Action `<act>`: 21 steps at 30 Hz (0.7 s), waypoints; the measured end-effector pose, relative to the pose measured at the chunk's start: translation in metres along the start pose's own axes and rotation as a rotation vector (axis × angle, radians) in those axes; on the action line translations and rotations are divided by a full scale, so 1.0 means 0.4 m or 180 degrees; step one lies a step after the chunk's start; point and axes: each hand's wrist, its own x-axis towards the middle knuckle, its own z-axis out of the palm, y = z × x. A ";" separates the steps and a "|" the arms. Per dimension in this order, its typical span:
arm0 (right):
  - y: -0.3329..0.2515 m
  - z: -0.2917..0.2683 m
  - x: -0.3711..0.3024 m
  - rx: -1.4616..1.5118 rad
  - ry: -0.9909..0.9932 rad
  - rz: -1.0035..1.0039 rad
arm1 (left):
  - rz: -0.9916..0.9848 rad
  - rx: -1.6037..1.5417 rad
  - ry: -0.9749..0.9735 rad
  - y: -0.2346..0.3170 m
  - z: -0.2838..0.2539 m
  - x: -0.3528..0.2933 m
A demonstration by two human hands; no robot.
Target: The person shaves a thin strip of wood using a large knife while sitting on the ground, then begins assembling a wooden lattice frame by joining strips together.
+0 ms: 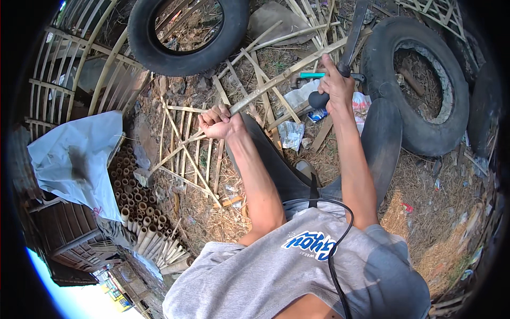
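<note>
Bamboo strip in curled LH

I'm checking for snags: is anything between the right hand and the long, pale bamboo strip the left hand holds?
Nothing visible: the right hand extends a digit up to the long, pale bamboo strip, contact unclear. Beyond it, a long, dark metal machete blade crosses the strip in view.

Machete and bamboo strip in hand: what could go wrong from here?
1. Cut: the right hand grips the machete close to the bamboo strip; a slip along it might reach the bare left hand.
2. Splinters: neither hand is gloved, so a rough edge on the strip could pierce skin.
3. Glance: a tyre lies just right of the machete; a wide stroke might hit it.
</note>
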 end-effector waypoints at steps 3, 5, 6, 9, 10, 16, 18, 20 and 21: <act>-0.055 0.027 0.044 0.0233 -0.0067 -0.0315 | -0.0398 -0.0674 -0.0075 -0.071 -0.025 -0.024; -0.071 0.046 0.064 -0.0004 0.0063 -0.0560 | -0.0485 -0.0898 0.0288 -0.107 -0.039 -0.035; -0.075 0.057 0.075 -0.0137 0.0091 -0.0625 | -0.0539 -0.1056 0.0332 -0.120 -0.053 -0.040; -0.083 0.102 0.101 -0.0439 0.0164 -0.1021 | -0.0692 -0.0928 -0.0051 -0.158 -0.139 -0.039; -0.086 0.092 0.116 -0.0634 0.0208 -0.1124 | -0.0881 -0.0845 0.0364 -0.189 -0.142 -0.058; -0.096 0.072 0.196 -0.1695 0.0383 -0.2041 | -0.1748 -0.0922 0.1291 -0.303 -0.228 -0.134; -0.083 0.091 0.187 -0.1771 0.0349 -0.1879 | -0.1278 -0.0891 0.1347 -0.301 -0.263 -0.136; -0.067 0.008 0.268 -0.1577 0.0297 -0.1868 | -0.1367 -0.1106 0.1618 -0.346 -0.242 -0.177; -0.069 -0.023 0.298 -0.1287 0.0192 -0.1821 | -0.1384 -0.1266 0.1819 -0.363 -0.227 -0.187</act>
